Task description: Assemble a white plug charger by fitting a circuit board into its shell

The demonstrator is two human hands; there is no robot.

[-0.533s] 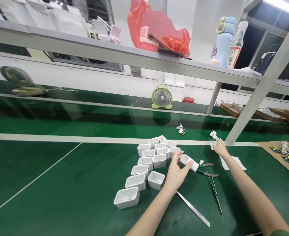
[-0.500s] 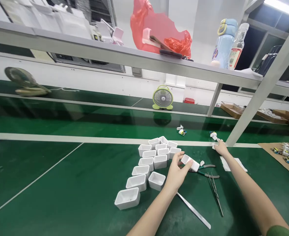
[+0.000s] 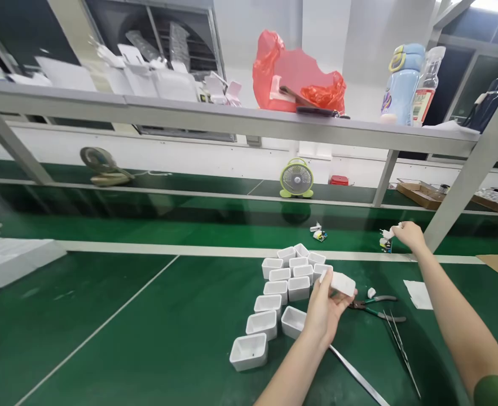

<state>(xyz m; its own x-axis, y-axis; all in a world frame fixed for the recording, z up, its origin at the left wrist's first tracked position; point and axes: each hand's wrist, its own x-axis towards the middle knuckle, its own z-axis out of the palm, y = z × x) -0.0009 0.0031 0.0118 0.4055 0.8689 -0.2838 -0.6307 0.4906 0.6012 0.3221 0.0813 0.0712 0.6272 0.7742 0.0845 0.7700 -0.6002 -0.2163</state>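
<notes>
My left hand [image 3: 325, 309] is closed round a small white plastic box [image 3: 342, 283], tilted above the bench beside the rows of open white boxes [image 3: 261, 324]. Farther out, my right hand [image 3: 410, 234] pinches a small white piece [image 3: 393, 230], whose exact kind is too small to tell. Just below that piece is a small circuit board [image 3: 385, 245] with yellow and white parts; whether it touches the piece is unclear. Green-handled pliers [image 3: 373, 309] lie right of my left hand, with pointed tweezers [image 3: 401, 349] nearby. A flat metal strip [image 3: 356, 372] extends from under my left forearm.
A white sheet [image 3: 418, 294] lies by my right forearm. Another circuit board [image 3: 320, 235] sits beyond the boxes. A slanted post [image 3: 455, 183] stands close to my right hand. Overhead runs a shelf [image 3: 232, 115]; a green fan [image 3: 296, 178] stands behind.
My right hand has lifted from the bench edge toward the circuit board, carrying the white piece. My left hand has turned its box over so a closed face shows. The view has shifted left.
</notes>
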